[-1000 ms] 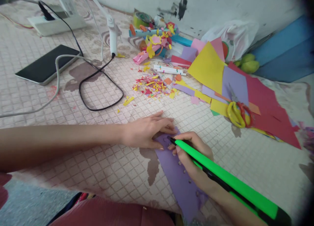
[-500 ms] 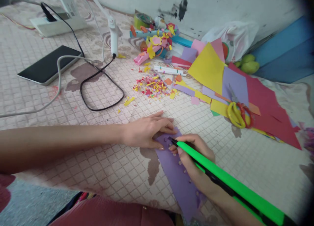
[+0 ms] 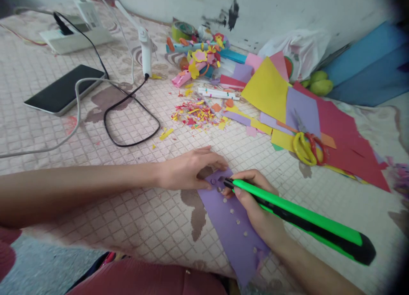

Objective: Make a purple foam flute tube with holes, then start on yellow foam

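A purple strip of paper (image 3: 220, 218) lies slanted at the front edge of the cloth, a row of small round holes down its length. My left hand (image 3: 188, 169) holds its upper end against the cloth, thumb on the left edge and the curved fingers by the top. In my right hand (image 3: 255, 197) is a green and black utility knife (image 3: 300, 214), its fingers closed around the front of the handle. The knife's tip is at the paper near the top holes, close to my left thumb. Whether the blade cuts through there, I cannot tell.
Beyond my hands lies a heap of paper scraps (image 3: 194, 114). Scissors (image 3: 305, 148) rest on coloured sheets (image 3: 345, 141) at right. Paper flowers (image 3: 200, 56) and a tape roll (image 3: 182, 30) are at the back. A hot glue gun (image 3: 146, 52), phone (image 3: 67, 90) and power strip (image 3: 76, 39) are left.
The knife's rear end has swung up and the handle has rolled, showing more of its black side. The right hand has shifted slightly, uncovering more holes. My left hand stays on the paper.
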Demonstrator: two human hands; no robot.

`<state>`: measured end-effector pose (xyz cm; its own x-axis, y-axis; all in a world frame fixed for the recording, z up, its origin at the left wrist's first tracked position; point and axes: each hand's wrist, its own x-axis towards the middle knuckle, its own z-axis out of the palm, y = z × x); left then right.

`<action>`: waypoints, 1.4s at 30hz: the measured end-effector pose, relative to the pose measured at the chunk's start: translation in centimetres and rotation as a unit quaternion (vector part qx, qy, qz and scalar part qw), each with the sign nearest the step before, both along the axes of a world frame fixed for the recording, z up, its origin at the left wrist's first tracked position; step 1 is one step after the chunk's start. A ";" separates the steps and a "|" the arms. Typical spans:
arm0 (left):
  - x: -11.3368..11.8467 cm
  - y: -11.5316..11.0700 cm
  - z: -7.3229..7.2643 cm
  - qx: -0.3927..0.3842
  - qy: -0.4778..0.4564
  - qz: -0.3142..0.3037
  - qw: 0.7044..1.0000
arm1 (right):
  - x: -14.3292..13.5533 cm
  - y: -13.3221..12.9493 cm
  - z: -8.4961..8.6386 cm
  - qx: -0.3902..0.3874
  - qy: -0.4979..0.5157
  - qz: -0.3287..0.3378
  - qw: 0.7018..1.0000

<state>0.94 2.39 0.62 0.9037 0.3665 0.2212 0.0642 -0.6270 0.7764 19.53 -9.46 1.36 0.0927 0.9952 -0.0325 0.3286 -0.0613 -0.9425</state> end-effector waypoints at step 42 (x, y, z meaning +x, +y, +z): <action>-0.7 -2.0 -0.8 0.030 0.018 0.041 0.999 | -1.0 -1.1 0.0 0.082 -0.113 0.044 0.989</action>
